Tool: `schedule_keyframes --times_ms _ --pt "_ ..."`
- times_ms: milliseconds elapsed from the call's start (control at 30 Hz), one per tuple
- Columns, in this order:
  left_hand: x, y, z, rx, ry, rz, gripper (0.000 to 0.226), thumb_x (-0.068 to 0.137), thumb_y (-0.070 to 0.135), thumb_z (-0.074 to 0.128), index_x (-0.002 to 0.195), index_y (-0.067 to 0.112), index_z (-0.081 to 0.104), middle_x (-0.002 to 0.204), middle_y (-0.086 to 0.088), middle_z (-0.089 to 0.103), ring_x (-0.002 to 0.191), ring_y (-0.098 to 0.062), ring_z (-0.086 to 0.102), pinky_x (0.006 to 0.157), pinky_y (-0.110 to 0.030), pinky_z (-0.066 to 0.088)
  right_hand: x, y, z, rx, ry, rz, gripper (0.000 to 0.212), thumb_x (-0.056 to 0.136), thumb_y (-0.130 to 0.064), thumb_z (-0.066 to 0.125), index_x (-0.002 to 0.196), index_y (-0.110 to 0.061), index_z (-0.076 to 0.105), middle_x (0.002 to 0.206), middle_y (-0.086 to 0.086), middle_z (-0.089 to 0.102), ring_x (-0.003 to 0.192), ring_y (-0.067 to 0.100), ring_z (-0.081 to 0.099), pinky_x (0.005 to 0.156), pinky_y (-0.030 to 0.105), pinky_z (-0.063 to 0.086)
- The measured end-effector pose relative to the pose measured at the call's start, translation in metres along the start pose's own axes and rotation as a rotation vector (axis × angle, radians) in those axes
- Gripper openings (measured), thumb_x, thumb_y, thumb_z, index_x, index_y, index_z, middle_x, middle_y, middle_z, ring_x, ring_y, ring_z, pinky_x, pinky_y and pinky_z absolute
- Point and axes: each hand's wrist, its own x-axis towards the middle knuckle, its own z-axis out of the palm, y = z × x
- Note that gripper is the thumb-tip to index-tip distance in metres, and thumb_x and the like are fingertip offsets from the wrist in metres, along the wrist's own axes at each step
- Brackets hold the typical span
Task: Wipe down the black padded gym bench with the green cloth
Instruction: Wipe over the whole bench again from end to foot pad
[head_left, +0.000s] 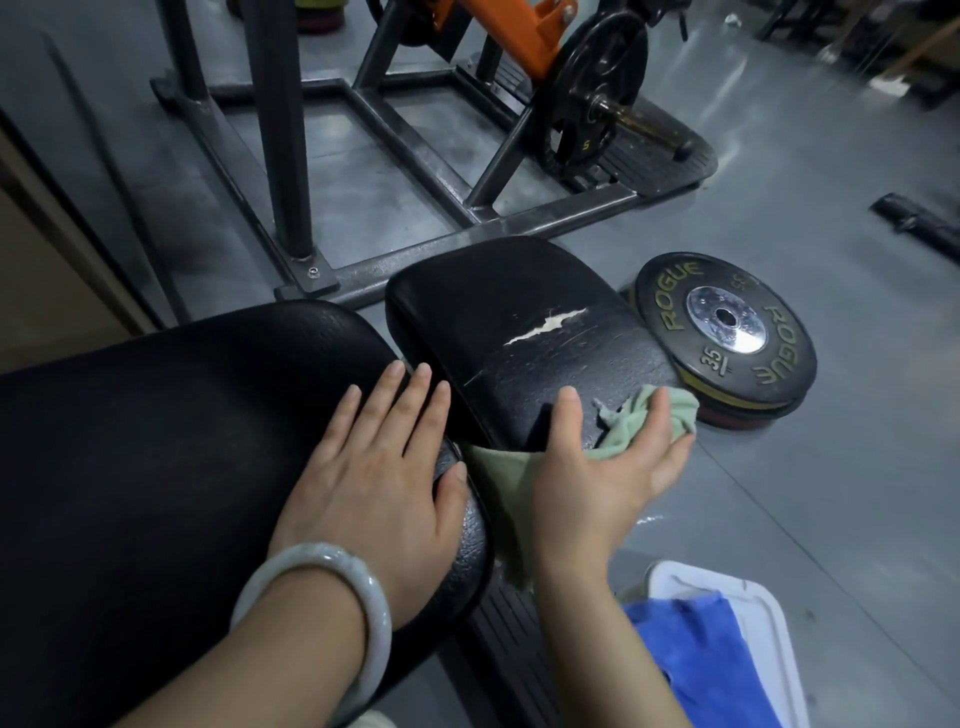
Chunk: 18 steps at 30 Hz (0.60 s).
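While the left hand (374, 478) lies flat with straight fingers on the long black back pad (171, 441) of the gym bench, the right hand (602, 467) curls around the near right edge of the smaller seat pad (524, 332), pressing the green cloth (644, 421) against it. Thumb on top of the pad, fingers wrapped over the bunched cloth at the pad's side, the hand clamps the fabric to the vinyl; a loose flap of the cloth hangs down in the gap between the two pads. A white tear (545, 325) runs across the seat pad's top. A pale bangle (322, 618) circles the left wrist. On the grey floor just beside the seat pad lies a stack of weight plates (727, 332), the top one marked ROGUE. A white bin (748, 613) holding blue fabric (706, 665) sits at lower right.
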Motion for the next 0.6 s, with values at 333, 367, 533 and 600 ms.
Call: schedule_keyframes --times_ms 333,367,533,600 --pt "-0.001 -0.001 0.001 0.005 -0.007 0.000 0.060 0.091 0.038 0.032 0.136 0.005 0.054 0.143 -0.010 0.050 0.138 -0.025 0.040 0.110 -0.042 0.021 0.033 -0.012 -0.013 -0.183 -0.043 -0.078 0.068 0.087 -0.044 0.063 0.147 -0.037 0.031 0.159 -0.004 0.012 0.141 0.024 0.024 0.095 0.030 0.024" --pt "0.000 -0.001 0.000 0.003 -0.008 0.000 0.060 0.091 0.038 0.032 0.135 0.005 0.055 0.143 -0.010 0.051 0.137 -0.025 0.040 0.109 -0.043 0.021 0.029 -0.011 -0.012 -0.196 -0.047 -0.075 0.069 0.087 -0.044 0.063 0.147 -0.039 0.030 0.160 -0.005 0.009 0.142 0.025 0.022 0.098 0.034 0.026" --pt "-0.001 -0.001 0.000 -0.002 -0.015 0.000 0.061 0.090 0.039 0.032 0.135 0.004 0.055 0.144 -0.010 0.049 0.138 -0.025 0.039 0.108 -0.043 0.022 -0.005 0.004 -0.011 -0.228 -0.132 -0.158 0.070 0.086 -0.041 0.065 0.147 -0.042 0.030 0.160 -0.015 -0.010 0.145 0.021 0.010 0.096 0.032 0.026" --pt "-0.001 -0.001 0.001 0.000 -0.013 0.003 0.061 0.090 0.039 0.033 0.135 0.004 0.055 0.144 -0.010 0.049 0.137 -0.025 0.040 0.108 -0.043 0.023 -0.008 0.011 -0.015 -0.247 -0.172 -0.211 0.071 0.084 -0.043 0.066 0.146 -0.044 0.030 0.158 -0.018 -0.014 0.145 0.022 0.010 0.094 0.029 0.025"
